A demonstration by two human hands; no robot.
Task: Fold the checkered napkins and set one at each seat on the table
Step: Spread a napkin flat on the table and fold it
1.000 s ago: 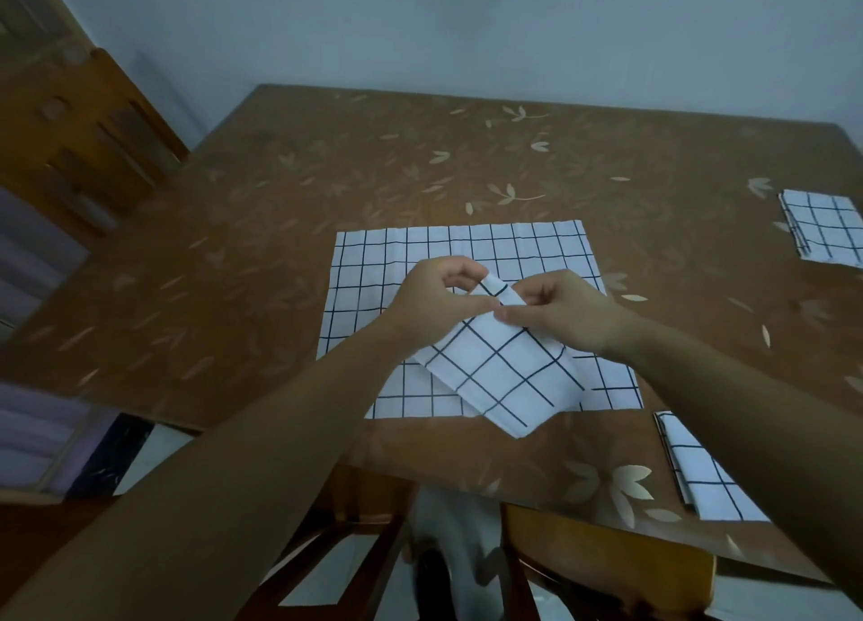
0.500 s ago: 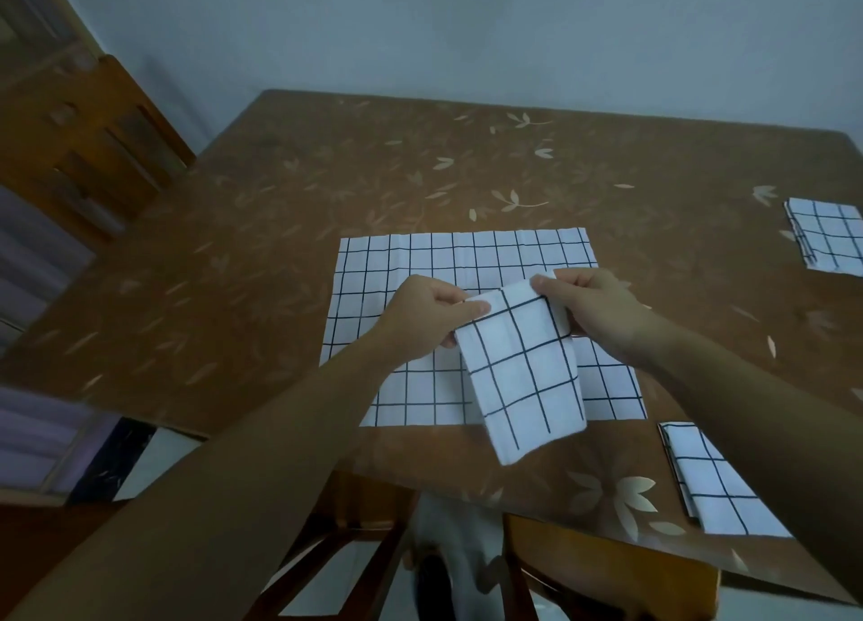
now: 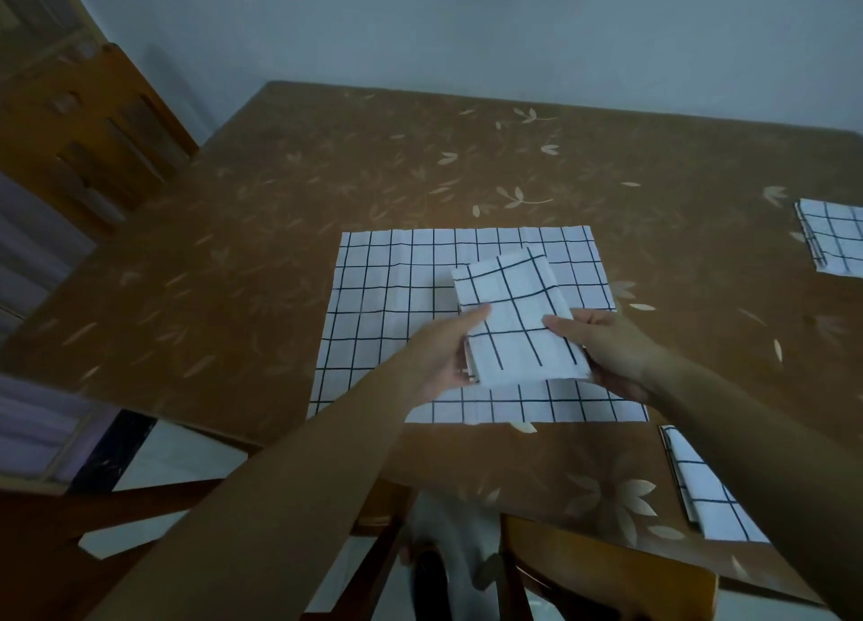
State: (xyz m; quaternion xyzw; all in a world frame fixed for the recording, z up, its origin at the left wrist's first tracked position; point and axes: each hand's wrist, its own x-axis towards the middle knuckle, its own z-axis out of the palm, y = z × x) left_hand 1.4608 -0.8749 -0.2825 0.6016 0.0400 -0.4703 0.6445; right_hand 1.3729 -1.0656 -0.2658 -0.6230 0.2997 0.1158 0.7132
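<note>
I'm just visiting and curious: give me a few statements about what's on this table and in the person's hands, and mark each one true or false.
1. The left hand and the right hand both hold the folded napkin. True.
2. The large napkin beneath it is folded up small. False: it lies spread flat on the table.
3. Two more folded ones lie to the right, a far napkin and a near napkin. True.
4. The table top is plain white. False: it is brown with a leaf pattern.
5. A wooden chair stands at the far left. True.
</note>
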